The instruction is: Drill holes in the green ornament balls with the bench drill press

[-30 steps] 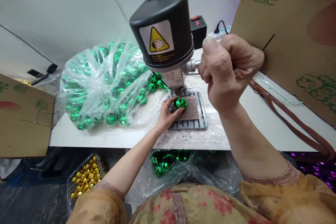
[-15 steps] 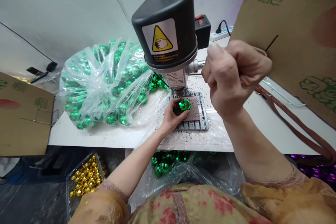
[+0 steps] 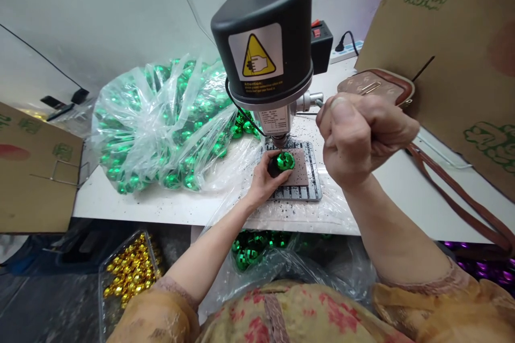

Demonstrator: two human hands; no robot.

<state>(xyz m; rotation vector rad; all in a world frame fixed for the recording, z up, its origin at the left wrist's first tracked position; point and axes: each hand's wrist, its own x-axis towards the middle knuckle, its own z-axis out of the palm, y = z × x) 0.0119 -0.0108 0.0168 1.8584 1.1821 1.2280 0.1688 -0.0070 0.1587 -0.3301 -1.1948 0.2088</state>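
Observation:
A shiny green faceted ball (image 3: 286,161) is held in my left hand (image 3: 266,177), thumb and fingers around it, directly under the chuck of a black bench drill press (image 3: 265,37). Beneath the ball lies a brown square board (image 3: 300,171) on the slotted metal base (image 3: 314,185). My right hand (image 3: 358,134) is closed in a fist at the drill's right side, around the end of its feed lever (image 3: 316,101); most of the lever is hidden by the fingers. Dark chips are scattered around the base.
A clear plastic bag of green balls (image 3: 153,128) stands left of the drill. Cardboard boxes (image 3: 454,64) flank the table. A patterned purse (image 3: 374,86) with a brown strap lies behind my right hand. Below the table edge are gold balls (image 3: 132,268) in a clear bin.
My right hand has dropped slightly with the lever, uncovering the purse behind it. The ball stays in my left hand under the chuck. The whole view has shifted a little.

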